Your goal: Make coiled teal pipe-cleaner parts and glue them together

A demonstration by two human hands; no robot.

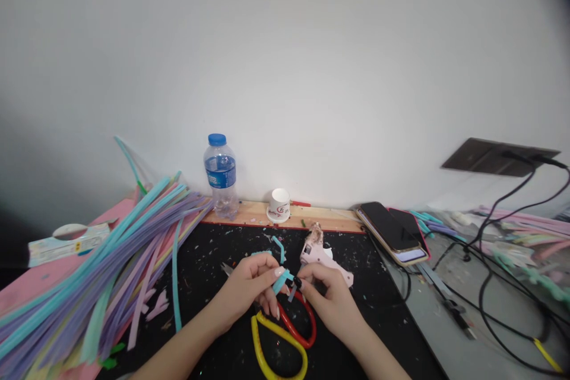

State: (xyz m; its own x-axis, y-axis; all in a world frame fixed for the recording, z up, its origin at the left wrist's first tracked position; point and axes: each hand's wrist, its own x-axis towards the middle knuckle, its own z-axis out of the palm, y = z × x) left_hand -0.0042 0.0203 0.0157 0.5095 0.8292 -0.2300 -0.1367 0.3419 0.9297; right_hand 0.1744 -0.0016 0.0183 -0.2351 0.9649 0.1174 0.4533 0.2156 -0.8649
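Pinching a lt-blue piece (280,282) btwn thumb and fingers: L hand (256,282). R hand (327,294) closed at the fingertips on a small black bit (297,281), just R of the piece; what it is, can't tell, too small. Neither hand released.

Key relation: piece lies btwn the two sets of fingertips, against L thumb; L hand nearer. Long axis slants, near-L end low, far-R end up twd R fingertips. Black bit at or just beside that far-R end; contact unclear. Narrow grey strip (292,293) hangs below the black bit, near R fingertips.

Under and nearer than the fingers: scissors, red handle (313,320) and yellow handle (257,341), loops twd the wearer; blade tips (227,269) show L of L hand. Bent lt-blue scrap (279,247) just beyond L fingers. Pink glue gun (327,260) beyond R fingers, nozzle end away. All on black mat (374,314).

Containers: white paper cup (279,206) upright, well beyond fingers, contents n/v. Plastic bottle (220,175), blue cap on, upright, far-L of fingers; clear below label, fill level unclear.

Far R of fingers: phone (392,227) w/ another partly under. L of L hand: big pile of fuzzy strips (146,237), mixed pastels.
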